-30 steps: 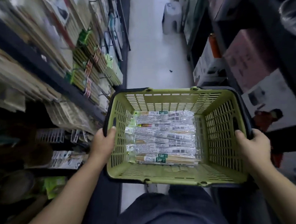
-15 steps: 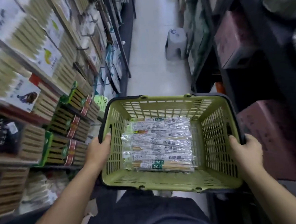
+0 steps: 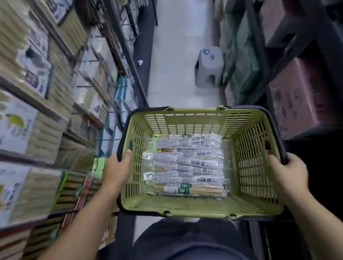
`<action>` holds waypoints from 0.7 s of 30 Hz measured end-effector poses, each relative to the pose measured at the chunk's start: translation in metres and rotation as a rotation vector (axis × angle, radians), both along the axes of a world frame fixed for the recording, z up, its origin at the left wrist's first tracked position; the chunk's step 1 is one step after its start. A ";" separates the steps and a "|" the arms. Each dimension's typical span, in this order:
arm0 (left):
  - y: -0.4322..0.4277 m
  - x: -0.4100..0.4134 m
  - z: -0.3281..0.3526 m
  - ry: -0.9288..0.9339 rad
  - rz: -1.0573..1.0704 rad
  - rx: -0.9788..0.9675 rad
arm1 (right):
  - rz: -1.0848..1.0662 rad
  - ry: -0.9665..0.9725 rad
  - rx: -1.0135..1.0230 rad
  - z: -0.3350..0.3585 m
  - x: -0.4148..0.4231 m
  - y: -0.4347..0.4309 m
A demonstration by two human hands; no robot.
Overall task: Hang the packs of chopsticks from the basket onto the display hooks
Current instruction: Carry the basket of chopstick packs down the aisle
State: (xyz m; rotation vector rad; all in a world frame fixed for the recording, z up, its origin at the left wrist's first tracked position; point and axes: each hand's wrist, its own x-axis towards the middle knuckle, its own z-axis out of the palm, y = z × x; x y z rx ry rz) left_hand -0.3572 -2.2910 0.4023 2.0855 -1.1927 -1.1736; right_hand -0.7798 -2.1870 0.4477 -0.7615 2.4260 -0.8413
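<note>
Since they lie flat in clear, glossy film, the packs of chopsticks [image 3: 185, 165] stacked on the bottom of the basket [image 3: 195, 111] look light, stiff along their length and apt to slide over one another. Each is best pinched at its hanging end, though no hang hole can be made out. The left grip [image 3: 116, 170] curls over the basket's left rim and the right grip [image 3: 286, 171] clamps the right rim. Blurred shelving [image 3: 36, 109] stands just to the left.
</note>
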 end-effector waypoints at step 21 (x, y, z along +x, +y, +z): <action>-0.403 -0.115 0.003 -0.057 0.175 0.060 | 0.161 -0.020 0.069 -0.005 -0.126 -0.480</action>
